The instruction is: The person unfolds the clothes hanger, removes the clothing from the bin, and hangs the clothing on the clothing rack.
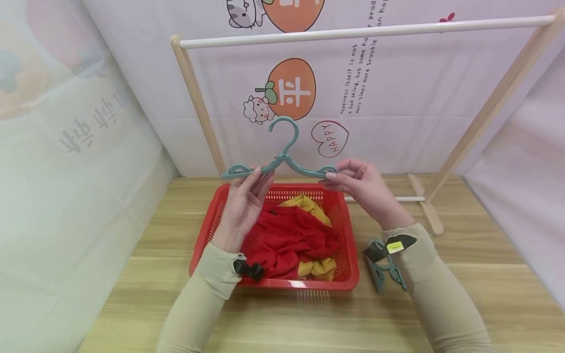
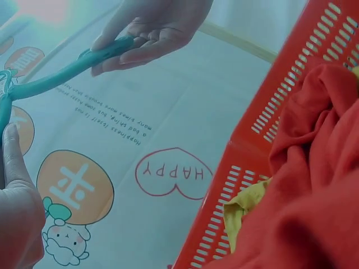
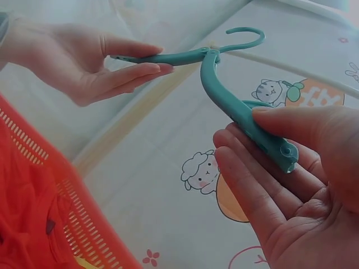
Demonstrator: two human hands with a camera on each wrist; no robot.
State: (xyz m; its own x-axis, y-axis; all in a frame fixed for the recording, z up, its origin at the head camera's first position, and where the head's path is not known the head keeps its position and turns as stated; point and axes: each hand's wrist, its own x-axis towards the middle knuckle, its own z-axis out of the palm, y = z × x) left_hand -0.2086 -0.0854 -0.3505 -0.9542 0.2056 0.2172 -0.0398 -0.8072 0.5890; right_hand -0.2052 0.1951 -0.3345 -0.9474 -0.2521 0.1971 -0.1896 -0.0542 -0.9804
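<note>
A teal folding clothes hanger point(image 1: 304, 170) is held up above the back of a red basket point(image 1: 353, 255), its hook pointing upward and its two arms spread. The left hand point(image 1: 243, 206) pinches one arm between thumb and fingers. At the other arm's end, the right hand point(image 1: 359, 189) has its thumb on top and fingers beneath, seen closely in the right wrist view, where the hanger point(image 3: 224, 89) shows its centre joint. Red cloth point(image 1: 291, 240) and yellow cloth point(image 1: 320, 268) lie crumpled in the basket below the hands.
Behind the hands stands a wooden rack with a white rail point(image 1: 366, 32). More teal folded hangers point(image 1: 379, 272) lie on the wooden table point(image 1: 309, 323) right of the basket, partly hidden by the right sleeve. A printed white cloth point(image 1: 238, 98) hangs at the back.
</note>
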